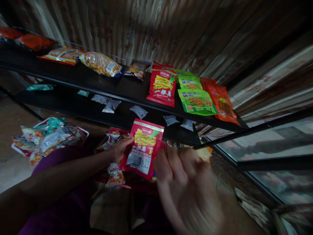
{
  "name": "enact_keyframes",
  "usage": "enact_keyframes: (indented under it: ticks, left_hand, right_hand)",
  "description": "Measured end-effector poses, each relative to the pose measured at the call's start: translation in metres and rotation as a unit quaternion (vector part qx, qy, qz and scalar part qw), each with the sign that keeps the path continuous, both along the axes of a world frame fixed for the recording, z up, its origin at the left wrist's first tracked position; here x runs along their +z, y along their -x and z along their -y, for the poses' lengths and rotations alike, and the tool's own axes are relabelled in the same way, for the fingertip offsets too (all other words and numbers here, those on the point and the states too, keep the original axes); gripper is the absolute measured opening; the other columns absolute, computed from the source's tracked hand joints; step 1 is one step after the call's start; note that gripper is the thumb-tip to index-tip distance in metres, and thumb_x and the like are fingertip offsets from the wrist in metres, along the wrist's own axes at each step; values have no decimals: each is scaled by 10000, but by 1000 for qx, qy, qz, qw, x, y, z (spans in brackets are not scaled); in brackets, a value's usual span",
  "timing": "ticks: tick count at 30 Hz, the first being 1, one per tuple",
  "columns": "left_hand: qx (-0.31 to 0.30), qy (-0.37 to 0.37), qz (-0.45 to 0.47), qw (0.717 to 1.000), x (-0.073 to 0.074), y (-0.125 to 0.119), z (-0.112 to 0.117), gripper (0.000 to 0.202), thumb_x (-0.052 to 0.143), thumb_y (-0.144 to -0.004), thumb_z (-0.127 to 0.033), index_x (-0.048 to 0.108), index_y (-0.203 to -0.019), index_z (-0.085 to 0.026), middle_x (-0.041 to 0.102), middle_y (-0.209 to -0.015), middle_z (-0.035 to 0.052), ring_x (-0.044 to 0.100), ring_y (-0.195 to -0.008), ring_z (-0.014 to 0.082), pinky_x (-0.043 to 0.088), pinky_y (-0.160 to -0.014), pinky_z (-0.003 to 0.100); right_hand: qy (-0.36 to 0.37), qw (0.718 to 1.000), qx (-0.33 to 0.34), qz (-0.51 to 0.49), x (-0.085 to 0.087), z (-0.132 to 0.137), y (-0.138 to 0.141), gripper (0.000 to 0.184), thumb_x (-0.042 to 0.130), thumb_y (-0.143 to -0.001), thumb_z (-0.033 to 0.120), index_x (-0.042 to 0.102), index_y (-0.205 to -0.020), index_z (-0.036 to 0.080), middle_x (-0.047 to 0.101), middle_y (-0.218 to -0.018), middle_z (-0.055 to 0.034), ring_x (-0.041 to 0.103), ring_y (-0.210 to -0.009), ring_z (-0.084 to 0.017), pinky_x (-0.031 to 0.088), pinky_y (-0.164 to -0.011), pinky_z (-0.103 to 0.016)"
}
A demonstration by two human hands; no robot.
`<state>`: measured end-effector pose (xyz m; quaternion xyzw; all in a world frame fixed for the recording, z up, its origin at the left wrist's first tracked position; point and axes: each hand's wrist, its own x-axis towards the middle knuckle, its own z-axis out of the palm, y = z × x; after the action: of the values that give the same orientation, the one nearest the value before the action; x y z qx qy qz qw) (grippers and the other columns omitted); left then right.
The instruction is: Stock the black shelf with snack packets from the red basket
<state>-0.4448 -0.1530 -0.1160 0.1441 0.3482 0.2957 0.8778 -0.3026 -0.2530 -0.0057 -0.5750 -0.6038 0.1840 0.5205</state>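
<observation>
My left hand (120, 148) grips the left edge of a red snack packet (143, 148) and holds it upright in front of a black shelf (102, 83). My right hand (182, 176) is close to the camera at the packet's lower right, smeared by motion, with fingers that look spread and nothing seen in them. On the shelf's top board lies a matching red packet (161, 86), with green packets (195, 99) and orange packets (223, 104) to its right.
A red basket (49, 137) full of snack packets stands at the left, another (112, 163) below my hands. Small silver sachets (139, 111) lie on the lower board. More bags (101, 63) sit farther left on the top board. A corrugated wall rises behind.
</observation>
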Motion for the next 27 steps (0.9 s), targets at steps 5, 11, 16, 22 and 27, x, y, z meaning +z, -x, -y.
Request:
enact_keyframes:
  ticks: [5, 11, 16, 22, 27]
  left_hand:
    - [17, -10, -16, 1000, 3, 2, -2, 376, 584, -834, -338, 590, -1130, -106, 718, -918, 148, 697, -800, 285, 539, -766, 439]
    - [1, -15, -15, 1000, 8, 2, 1, 387, 579, -839, -344, 582, -1147, -109, 711, -957, 155, 696, -814, 286, 538, -773, 437]
    - [-13, -19, -19, 1000, 10, 0, 3, 344, 559, -851, -298, 591, -1126, -95, 718, -920, 153, 698, -797, 274, 536, -781, 421]
    - [-14, -14, -31, 999, 13, 2, 1, 383, 558, -848, -347, 582, -1139, -99, 716, -938, 157, 695, -807, 285, 534, -777, 433]
    - [5, -47, -27, 999, 18, 0, 3, 315, 596, -828, -257, 607, -1086, -76, 718, -891, 157, 696, -778, 270, 536, -773, 418]
  right_hand:
    - [-57, 944, -211, -248, -42, -58, -27, 317, 664, -742, 430, 544, -955, 229, 605, -854, 4, 592, -791, -134, 490, -721, -278]
    - [204, 866, -81, -449, -83, -68, -38, 387, 756, -625, 424, 635, -930, 220, 713, -828, -6, 660, -661, -169, 538, -600, -303]
    - [191, 822, -103, -526, -80, -70, -31, 306, 824, -541, 337, 668, -763, 196, 728, -704, -7, 677, -612, -183, 566, -592, -309]
    - [187, 806, -112, -550, -74, -74, -31, 311, 833, -515, 341, 678, -736, 185, 736, -703, -14, 673, -575, -183, 579, -585, -322]
    - [188, 798, -125, -559, -72, -76, -32, 285, 825, -519, 294, 676, -732, 177, 732, -678, -14, 664, -543, -176, 583, -602, -327]
